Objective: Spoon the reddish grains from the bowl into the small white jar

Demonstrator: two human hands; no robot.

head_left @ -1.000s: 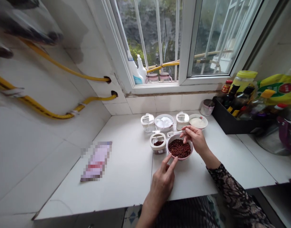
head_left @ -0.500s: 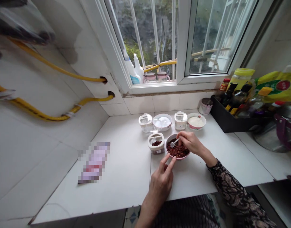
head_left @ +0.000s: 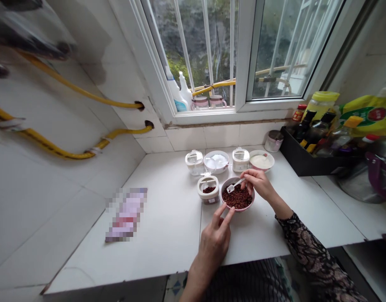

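Observation:
My right hand point(head_left: 258, 184) is closed on the handle of a small white spoon point(head_left: 231, 188), pinched in its fingertips. The spoon's scoop is over the left back part of a bowl point(head_left: 240, 209) holding dark reddish-brown dried bits point(head_left: 237, 198) that look like peppercorns. My left hand point(head_left: 216, 237) has two fingers stretched apart, their tips at the bowl's near rim; its other fingers are partly hidden. Just left of the bowl stands a clear seasoning jar point(head_left: 208, 197) with a cream-coloured rim, its lid up and some of the same dark bits inside.
Behind are two more clear jars point(head_left: 194, 163) point(head_left: 241, 159), a bowl of white grains point(head_left: 216, 161) and a bowl of off-white powder point(head_left: 261, 160). A black box of bottles point(head_left: 295, 155) and a metal pot point(head_left: 353, 180) stand right. A blurred purple packet point(head_left: 126, 214) lies left.
My right hand has shifted slightly right and turned the spoon, whose scoop now shows more fully above the dark bits. My left hand stays at the bowl's rim.

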